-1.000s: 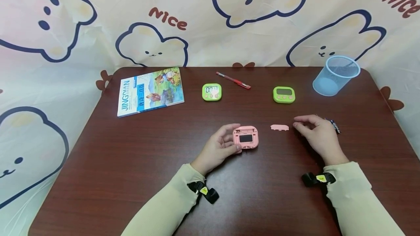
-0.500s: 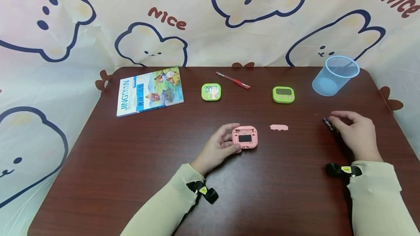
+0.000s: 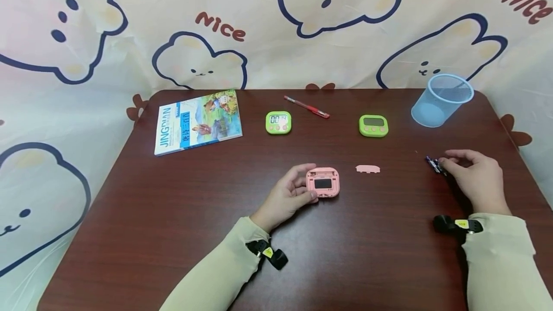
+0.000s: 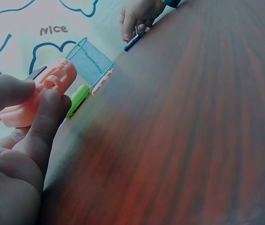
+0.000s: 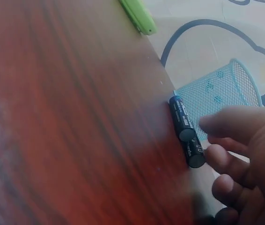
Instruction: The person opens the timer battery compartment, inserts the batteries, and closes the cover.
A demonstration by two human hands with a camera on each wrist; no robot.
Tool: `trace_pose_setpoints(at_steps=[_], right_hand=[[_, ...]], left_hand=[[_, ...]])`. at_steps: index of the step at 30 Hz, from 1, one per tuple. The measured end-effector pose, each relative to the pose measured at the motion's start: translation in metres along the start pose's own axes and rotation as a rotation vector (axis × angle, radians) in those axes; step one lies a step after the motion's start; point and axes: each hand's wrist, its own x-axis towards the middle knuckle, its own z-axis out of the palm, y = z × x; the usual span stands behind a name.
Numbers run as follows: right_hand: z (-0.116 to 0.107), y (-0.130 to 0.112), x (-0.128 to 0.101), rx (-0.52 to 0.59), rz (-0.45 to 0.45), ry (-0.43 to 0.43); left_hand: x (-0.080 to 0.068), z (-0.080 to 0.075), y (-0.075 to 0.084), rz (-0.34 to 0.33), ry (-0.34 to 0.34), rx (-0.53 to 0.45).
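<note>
My left hand [image 3: 285,196] holds a pink digital timer [image 3: 323,182] between thumb and fingers, its open battery slot facing up in the head view. The same pink timer [image 4: 39,101] appears edge-on in the left wrist view. A pink battery cover [image 3: 368,169] lies on the table to its right. Farther right, my right hand [image 3: 475,176] is at two dark batteries [image 3: 433,163] lying side by side. In the right wrist view its loosely bent fingers [image 5: 221,161] are beside the batteries [image 5: 183,119], not closed round them; whether a fingertip touches one is unclear.
Two green timers [image 3: 278,123] [image 3: 373,125] lie beyond the hands, the left one showing digits. A red pen [image 3: 306,106] is between them. A book [image 3: 198,121] lies at the back left, and a blue mesh pen holder [image 3: 438,104] stands at the back right.
My right hand has moved right, from beside the pink cover to the batteries, then slightly farther right, with more of the batteries now showing. The left hand and pink timer have stayed put.
</note>
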Motion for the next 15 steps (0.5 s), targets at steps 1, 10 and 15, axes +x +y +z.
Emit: trace_pose_setpoints(at_steps=[1,10,15], right_hand=[[-0.0012,-0.0001,0.0003,-0.005,-0.002,-0.005],[-0.0078,0.0050,-0.0007,-0.081,-0.032,-0.037],[-0.0103,0.0055,-0.0023,-0.124,-0.051,-0.045]], left_hand=[[0.0007,0.0002,0.0004,-0.001,-0.002,0.001],[-0.0003,0.0006,0.0017,-0.014,0.005,0.032],[-0.0016,0.0015,0.0031,-0.009,-0.001,0.038]])
